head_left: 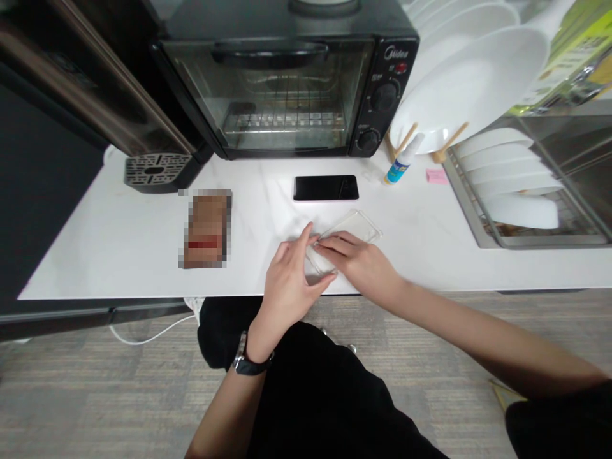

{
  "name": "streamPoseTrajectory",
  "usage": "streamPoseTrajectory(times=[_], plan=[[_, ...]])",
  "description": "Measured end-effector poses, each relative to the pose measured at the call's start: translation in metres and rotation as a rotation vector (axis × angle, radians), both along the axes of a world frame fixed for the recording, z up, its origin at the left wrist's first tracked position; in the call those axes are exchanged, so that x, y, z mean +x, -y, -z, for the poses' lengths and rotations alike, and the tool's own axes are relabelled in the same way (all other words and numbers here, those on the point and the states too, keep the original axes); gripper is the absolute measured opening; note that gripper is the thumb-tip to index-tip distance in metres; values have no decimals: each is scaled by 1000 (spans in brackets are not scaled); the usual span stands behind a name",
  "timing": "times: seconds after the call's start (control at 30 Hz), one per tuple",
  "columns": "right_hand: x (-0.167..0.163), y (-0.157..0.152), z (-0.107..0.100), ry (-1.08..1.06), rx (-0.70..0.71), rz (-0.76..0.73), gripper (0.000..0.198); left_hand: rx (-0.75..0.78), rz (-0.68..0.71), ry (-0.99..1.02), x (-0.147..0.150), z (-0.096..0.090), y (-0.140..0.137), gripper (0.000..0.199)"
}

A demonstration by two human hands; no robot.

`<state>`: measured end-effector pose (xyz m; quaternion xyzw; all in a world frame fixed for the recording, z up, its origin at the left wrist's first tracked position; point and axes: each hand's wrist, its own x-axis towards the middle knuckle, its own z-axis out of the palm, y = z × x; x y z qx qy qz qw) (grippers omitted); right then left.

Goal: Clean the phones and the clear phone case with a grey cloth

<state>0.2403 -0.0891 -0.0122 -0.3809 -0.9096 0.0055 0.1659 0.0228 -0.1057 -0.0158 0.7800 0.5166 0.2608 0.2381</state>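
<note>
A transparent phone case (pixel 357 224) lies slantwise on the white countertop, close to its front edge. My left hand (pixel 290 275) steadies the case's near end, thumb on one side and fingers on the other. The fingers of my right hand (pixel 348 254) are pressed together over the left part of the case. Whatever may be under those fingertips is hidden. Just beyond the case lies a smartphone (pixel 326 188) with a dark screen. A small spray bottle (pixel 400 166) with a blue label stands farther back on the right.
A black toaster oven (pixel 287 95) stands at the back. On the left are a blurred-out brown flat item (pixel 206 229) and a machine's drip tray (pixel 155 171). White plates (pixel 478 76), a pink slip (pixel 437 176) and a metal-rimmed sink (pixel 471 213) holding dishes are on the right.
</note>
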Motion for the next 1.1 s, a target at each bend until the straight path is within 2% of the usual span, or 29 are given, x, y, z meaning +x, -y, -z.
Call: streamPoseTrajectory(times=[0.13, 0.23, 0.3, 0.37, 0.47, 0.5, 0.63, 0.7, 0.77, 0.9, 1.0, 1.1], plan=[[35, -14, 0, 64, 31, 174, 41, -11, -8, -21, 2, -2, 0, 110], [31, -11, 1, 88, 53, 256, 41, -29, -18, -7, 2, -2, 0, 110], [9, -1, 2, 68, 29, 202, 36, -33, -19, 4, 2, -1, -1, 110], [-12, 7, 2, 40, -12, 66, 34, -29, -10, 6, 1, 0, -1, 108], [-15, 7, 1, 8, -46, -40, 35, -19, 1, -2, 0, 0, -1, 107], [-5, 3, 0, 11, -49, -26, 35, -21, 0, -2, 0, 0, 0, 107], [39, -16, -3, 116, 41, 203, 40, -42, -15, 12, 2, -1, 0, 108], [39, -17, -3, 159, 50, 241, 39, -43, -23, 11, 2, -1, 0, 109], [21, -9, -1, 159, 42, 200, 35, -39, -32, 10, 3, 0, -1, 110], [-18, 9, 3, 55, 19, -9, 31, -32, -7, 20, 1, 2, -1, 107], [-9, 6, 2, 25, -17, -36, 33, -30, -7, 17, 1, 3, -1, 107], [22, -5, -3, 108, 0, 106, 36, -34, -27, 5, 2, 2, -1, 109]])
